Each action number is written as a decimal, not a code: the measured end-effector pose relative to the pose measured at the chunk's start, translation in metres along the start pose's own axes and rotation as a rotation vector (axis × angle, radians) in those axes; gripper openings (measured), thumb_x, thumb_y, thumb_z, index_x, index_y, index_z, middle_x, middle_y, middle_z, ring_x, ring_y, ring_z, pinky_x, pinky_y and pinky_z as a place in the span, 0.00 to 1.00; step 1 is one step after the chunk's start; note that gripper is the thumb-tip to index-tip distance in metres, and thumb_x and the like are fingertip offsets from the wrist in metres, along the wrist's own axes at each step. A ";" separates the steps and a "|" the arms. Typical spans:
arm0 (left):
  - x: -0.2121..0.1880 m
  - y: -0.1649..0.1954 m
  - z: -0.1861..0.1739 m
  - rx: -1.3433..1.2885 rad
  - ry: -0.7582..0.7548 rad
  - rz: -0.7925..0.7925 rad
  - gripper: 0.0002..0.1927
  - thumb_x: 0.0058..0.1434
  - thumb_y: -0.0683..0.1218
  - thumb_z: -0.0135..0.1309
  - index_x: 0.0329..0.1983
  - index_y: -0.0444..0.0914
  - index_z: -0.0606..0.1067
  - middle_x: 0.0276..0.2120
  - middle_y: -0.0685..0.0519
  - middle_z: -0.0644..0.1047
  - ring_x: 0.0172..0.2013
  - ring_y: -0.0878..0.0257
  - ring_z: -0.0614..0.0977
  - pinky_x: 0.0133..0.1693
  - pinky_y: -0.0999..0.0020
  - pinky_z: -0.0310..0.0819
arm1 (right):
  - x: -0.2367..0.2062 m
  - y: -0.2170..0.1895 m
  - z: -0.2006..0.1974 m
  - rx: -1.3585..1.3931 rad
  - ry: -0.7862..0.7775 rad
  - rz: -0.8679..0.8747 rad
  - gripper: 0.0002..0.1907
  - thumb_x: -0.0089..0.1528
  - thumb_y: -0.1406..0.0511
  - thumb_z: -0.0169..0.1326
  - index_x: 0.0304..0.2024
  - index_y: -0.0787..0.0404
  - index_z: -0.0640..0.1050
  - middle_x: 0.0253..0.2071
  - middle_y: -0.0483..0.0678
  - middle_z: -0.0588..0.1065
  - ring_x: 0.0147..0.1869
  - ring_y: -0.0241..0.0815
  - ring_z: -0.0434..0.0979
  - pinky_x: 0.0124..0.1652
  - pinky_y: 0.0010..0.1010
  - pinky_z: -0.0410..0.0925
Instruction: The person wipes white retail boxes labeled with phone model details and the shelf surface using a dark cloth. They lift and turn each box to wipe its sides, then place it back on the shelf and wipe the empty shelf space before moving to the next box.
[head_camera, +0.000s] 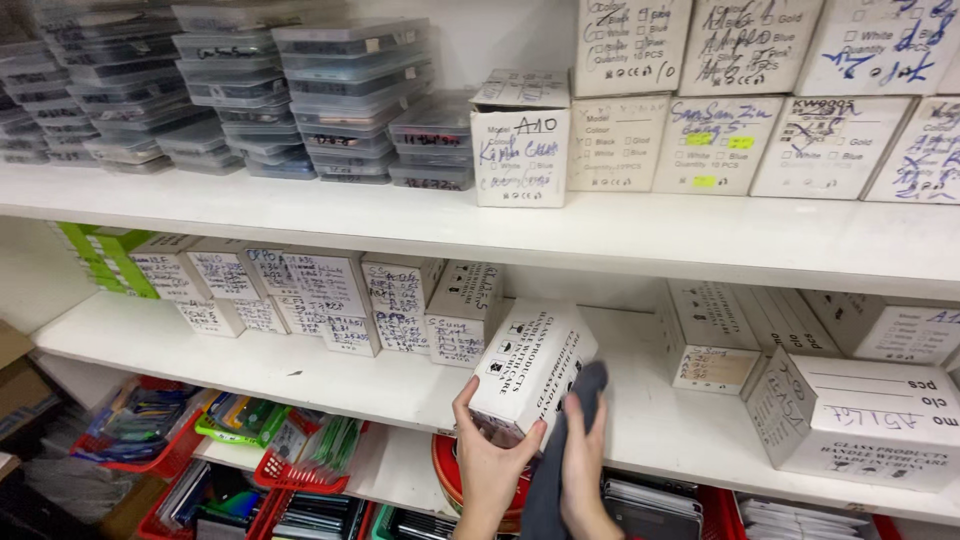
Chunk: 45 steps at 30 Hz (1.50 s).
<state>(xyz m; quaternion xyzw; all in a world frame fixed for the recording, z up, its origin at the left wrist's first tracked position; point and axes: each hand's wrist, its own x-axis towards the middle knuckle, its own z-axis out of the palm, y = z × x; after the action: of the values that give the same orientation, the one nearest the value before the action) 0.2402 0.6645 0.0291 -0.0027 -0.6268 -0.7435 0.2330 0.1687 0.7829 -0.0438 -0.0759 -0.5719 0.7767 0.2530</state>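
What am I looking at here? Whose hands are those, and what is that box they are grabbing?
This picture comes from a camera worn on a person's head, looking down at their own two bare hands. The left hand grips a white cardboard box from below, tilted at the edge of the middle shelf. The right hand presses a dark grey cloth against the box's side. More white boxes stand in rows along the shelves. On the top shelf sit stacks of clear plastic cases. Below are red baskets full of small packets.
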 end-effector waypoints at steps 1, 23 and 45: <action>0.004 0.002 -0.003 0.150 0.016 0.111 0.52 0.41 0.43 0.74 0.67 0.38 0.58 0.55 0.40 0.74 0.53 0.53 0.80 0.51 0.60 0.78 | -0.018 0.002 0.003 0.099 -0.027 0.133 0.32 0.64 0.57 0.52 0.68 0.61 0.64 0.63 0.52 0.70 0.62 0.40 0.71 0.56 0.30 0.65; 0.136 -0.079 0.001 0.910 0.007 0.924 0.37 0.67 0.57 0.52 0.75 0.40 0.56 0.76 0.36 0.47 0.76 0.39 0.43 0.73 0.32 0.33 | 0.034 0.014 0.052 -1.403 -1.088 -0.304 0.33 0.66 0.45 0.41 0.70 0.51 0.64 0.77 0.46 0.55 0.83 0.50 0.43 0.72 0.66 0.34; 0.120 -0.127 0.019 1.034 -0.446 0.352 0.41 0.69 0.61 0.45 0.77 0.38 0.47 0.76 0.38 0.44 0.74 0.40 0.38 0.70 0.44 0.28 | 0.190 0.026 -0.010 -1.599 -0.481 -0.229 0.38 0.67 0.45 0.44 0.73 0.57 0.57 0.73 0.66 0.49 0.76 0.72 0.46 0.70 0.57 0.43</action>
<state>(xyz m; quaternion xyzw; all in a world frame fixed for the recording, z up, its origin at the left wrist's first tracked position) 0.0832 0.6545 -0.0498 -0.1492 -0.9320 -0.2728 0.1864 0.0014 0.8773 -0.0389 -0.0062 -0.9922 0.1023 0.0712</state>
